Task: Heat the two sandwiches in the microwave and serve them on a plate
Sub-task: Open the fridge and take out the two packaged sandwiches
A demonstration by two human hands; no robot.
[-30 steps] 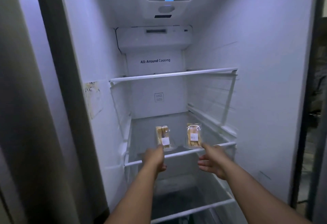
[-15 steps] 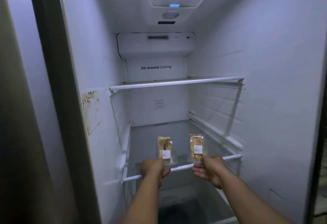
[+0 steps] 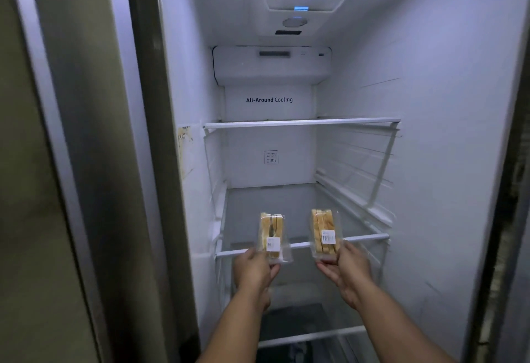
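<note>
Both my arms reach into the open fridge [image 3: 430, 104], lit inside, w/ "All-Around Cooling" printed on the back wall and an "Anti Bacteria Protector" panel up top. My left hand [image 3: 253, 269] is closed on the near end of the left sandwich [image 3: 272, 238], a wedge in a clear plastic pack w/ a white barcode label, thumb on the left side of the pack, fingers curled under. My right hand [image 3: 348, 269] is gripping the near end of the right sandwich [image 3: 324, 233], same kind of pack & label, thumb on its right side, fingers curled under the pack's bottom. Both packs point away from me, narrow ends toward the back, side by side but apart, right one a bit further in. They're at the front edge of the middle glass shelf [image 3: 361, 238], crossing over its white front rail; can't tell if they rest on the glass or are lifted off it. The upper shelf [image 3: 301, 123] is above, a lower shelf [image 3: 312, 335] below my forearms. A yellowish stain [image 3: 185, 140] marks the left inner wall.
</note>
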